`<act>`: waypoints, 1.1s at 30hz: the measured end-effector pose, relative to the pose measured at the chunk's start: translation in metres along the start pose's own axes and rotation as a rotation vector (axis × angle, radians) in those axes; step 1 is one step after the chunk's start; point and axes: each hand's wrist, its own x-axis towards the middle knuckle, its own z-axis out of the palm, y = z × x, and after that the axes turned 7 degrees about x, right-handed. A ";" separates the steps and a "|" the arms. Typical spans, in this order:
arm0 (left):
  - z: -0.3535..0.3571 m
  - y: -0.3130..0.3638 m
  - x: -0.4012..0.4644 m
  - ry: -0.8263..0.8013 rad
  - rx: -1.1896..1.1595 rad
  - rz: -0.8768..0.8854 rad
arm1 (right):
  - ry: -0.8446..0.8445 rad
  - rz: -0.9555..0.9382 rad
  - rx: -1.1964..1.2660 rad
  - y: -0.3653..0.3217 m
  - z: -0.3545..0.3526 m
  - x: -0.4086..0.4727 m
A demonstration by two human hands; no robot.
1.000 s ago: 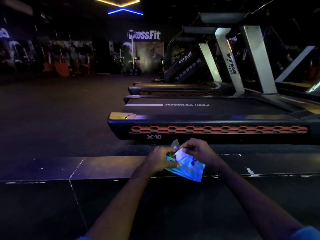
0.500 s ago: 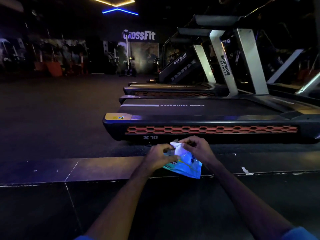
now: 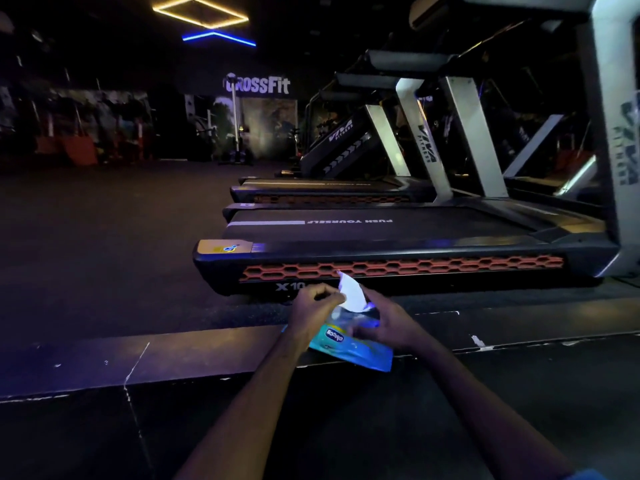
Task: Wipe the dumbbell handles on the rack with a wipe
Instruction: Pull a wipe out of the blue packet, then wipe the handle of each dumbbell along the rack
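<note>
A blue pack of wipes (image 3: 349, 349) is held low in front of me, above the dark floor. A white wipe (image 3: 351, 292) stands up out of its top opening, its tip free. My left hand (image 3: 317, 308) is curled at the pack's left side, and its fingertips pinch the wipe's left edge. My right hand (image 3: 393, 325) grips the pack from the right, thumb lying across its front. No dumbbells or rack are in view.
A row of treadmills starts just ahead, and the nearest treadmill (image 3: 398, 265) has an orange honeycomb grille. A pale floor strip (image 3: 173, 355) crosses below my hands. Open dark floor (image 3: 104, 237) stretches left toward a far wall with a CrossFit sign (image 3: 258, 85).
The wipe has come further out of the pack and now stands taller. My right hand has dropped from the wipe's top onto the pack. The view has moved closer to the treadmill.
</note>
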 end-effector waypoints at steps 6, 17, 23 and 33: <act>0.009 -0.002 0.000 -0.160 -0.125 -0.082 | 0.151 0.163 -0.401 -0.013 0.018 0.005; 0.003 -0.009 -0.016 -0.118 0.048 0.162 | 0.530 0.138 0.117 -0.029 0.001 -0.003; 0.012 0.009 -0.020 -0.015 -0.037 0.251 | 0.662 0.207 0.402 -0.041 -0.020 -0.023; 0.098 0.097 -0.046 -0.368 -0.249 0.210 | 0.642 0.249 0.709 -0.072 -0.086 -0.135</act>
